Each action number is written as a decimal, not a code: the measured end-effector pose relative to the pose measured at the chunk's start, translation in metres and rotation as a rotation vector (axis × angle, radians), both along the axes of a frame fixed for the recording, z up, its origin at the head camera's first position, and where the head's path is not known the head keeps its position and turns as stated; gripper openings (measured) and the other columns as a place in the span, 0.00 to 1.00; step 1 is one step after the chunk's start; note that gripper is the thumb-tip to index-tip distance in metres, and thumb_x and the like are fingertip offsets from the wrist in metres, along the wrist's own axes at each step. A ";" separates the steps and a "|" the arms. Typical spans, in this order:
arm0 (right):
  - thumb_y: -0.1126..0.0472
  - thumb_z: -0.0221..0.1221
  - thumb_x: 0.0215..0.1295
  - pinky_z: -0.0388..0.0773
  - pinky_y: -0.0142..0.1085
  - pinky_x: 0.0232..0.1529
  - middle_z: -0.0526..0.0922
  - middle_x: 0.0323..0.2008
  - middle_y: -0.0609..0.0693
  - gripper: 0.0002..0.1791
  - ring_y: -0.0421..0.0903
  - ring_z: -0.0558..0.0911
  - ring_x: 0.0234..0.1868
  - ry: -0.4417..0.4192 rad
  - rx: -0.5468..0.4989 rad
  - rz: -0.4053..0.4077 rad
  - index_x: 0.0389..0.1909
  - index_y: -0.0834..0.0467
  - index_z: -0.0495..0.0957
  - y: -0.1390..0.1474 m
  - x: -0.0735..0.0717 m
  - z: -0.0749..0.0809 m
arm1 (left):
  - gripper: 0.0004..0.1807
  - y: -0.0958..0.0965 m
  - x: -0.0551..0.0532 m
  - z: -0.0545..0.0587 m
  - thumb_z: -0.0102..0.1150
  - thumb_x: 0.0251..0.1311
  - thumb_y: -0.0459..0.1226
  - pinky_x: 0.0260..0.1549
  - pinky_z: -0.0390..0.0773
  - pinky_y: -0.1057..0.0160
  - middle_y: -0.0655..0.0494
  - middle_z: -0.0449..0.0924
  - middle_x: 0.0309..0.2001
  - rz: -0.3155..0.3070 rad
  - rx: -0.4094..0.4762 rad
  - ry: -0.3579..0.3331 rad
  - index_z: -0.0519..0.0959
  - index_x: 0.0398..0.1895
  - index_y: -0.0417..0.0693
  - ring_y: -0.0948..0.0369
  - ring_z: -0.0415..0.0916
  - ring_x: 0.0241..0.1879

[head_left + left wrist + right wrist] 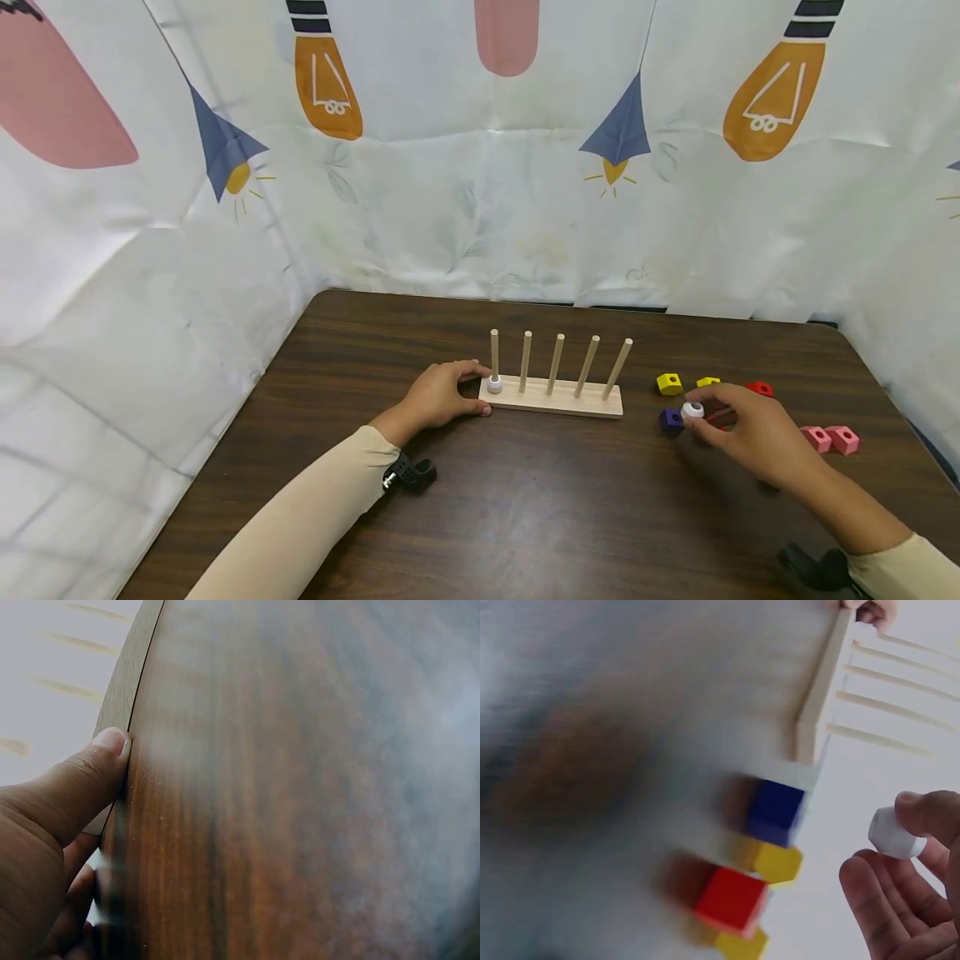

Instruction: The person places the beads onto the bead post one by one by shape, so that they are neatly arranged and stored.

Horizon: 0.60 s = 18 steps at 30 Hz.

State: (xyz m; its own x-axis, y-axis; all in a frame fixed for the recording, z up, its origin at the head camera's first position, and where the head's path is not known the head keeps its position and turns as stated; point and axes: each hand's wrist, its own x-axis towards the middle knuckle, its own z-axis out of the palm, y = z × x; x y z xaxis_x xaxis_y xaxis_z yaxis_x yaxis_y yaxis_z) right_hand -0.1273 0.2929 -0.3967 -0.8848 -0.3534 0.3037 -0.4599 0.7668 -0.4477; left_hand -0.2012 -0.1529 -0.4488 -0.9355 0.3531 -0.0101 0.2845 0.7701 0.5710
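Note:
A pale wooden peg board point(555, 403) with several upright pegs lies on the table. My left hand point(438, 395) grips its left end, thumb on the near edge and fingers behind; the left wrist view shows the thumb point(101, 761) pressed on that edge. At the foot of the leftmost peg sits a white bead point(494, 385). Off to the right of the board, my right hand point(761, 429) pinches another white bead point(891, 834) between thumb and fingers. In the head view this bead overlaps a dark blue cube point(671, 420).
Around the right hand lie a yellow bead point(670, 384), a second yellow one point(707, 382) and a red bead point(761, 389). Pink cubes point(843, 440) rest farther right. A patterned cloth point(465, 208) hangs behind the dark wooden table point(525, 508).

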 end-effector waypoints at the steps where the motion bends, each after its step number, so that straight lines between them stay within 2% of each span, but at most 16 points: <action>1: 0.66 0.76 0.56 0.86 0.38 0.33 0.87 0.41 0.47 0.19 0.44 0.87 0.34 0.016 -0.003 0.006 0.48 0.57 0.84 -0.002 -0.001 0.003 | 0.33 0.001 0.000 0.000 0.80 0.50 0.52 0.69 0.64 0.44 0.52 0.74 0.69 -0.001 0.001 0.000 0.82 0.62 0.61 0.48 0.68 0.70; 8: 0.66 0.76 0.56 0.85 0.35 0.34 0.86 0.40 0.47 0.19 0.47 0.87 0.37 0.090 -0.008 0.040 0.48 0.57 0.83 -0.015 -0.009 0.024 | 0.33 0.000 0.001 0.001 0.79 0.51 0.52 0.69 0.62 0.43 0.52 0.74 0.69 -0.009 -0.007 0.003 0.82 0.63 0.60 0.48 0.69 0.69; 15: 0.62 0.74 0.60 0.82 0.35 0.37 0.85 0.37 0.41 0.16 0.42 0.86 0.38 0.074 -0.009 -0.006 0.48 0.51 0.82 -0.029 -0.017 0.042 | 0.33 -0.001 0.001 0.001 0.80 0.51 0.52 0.68 0.65 0.44 0.51 0.74 0.69 -0.004 -0.001 0.003 0.82 0.63 0.60 0.48 0.68 0.69; 18: 0.61 0.74 0.61 0.82 0.38 0.37 0.86 0.38 0.40 0.16 0.41 0.86 0.37 0.081 -0.021 0.001 0.48 0.51 0.82 -0.035 -0.020 0.050 | 0.33 0.000 0.001 0.000 0.80 0.51 0.52 0.67 0.67 0.45 0.52 0.74 0.69 -0.004 0.002 0.000 0.82 0.63 0.61 0.48 0.69 0.69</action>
State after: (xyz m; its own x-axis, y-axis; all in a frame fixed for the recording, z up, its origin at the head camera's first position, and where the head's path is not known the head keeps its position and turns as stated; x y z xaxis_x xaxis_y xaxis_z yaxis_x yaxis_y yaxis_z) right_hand -0.1470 0.2577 -0.3466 -0.8568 -0.3468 0.3816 -0.4958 0.7574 -0.4249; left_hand -0.2003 -0.1529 -0.4487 -0.9342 0.3567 -0.0093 0.2873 0.7676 0.5729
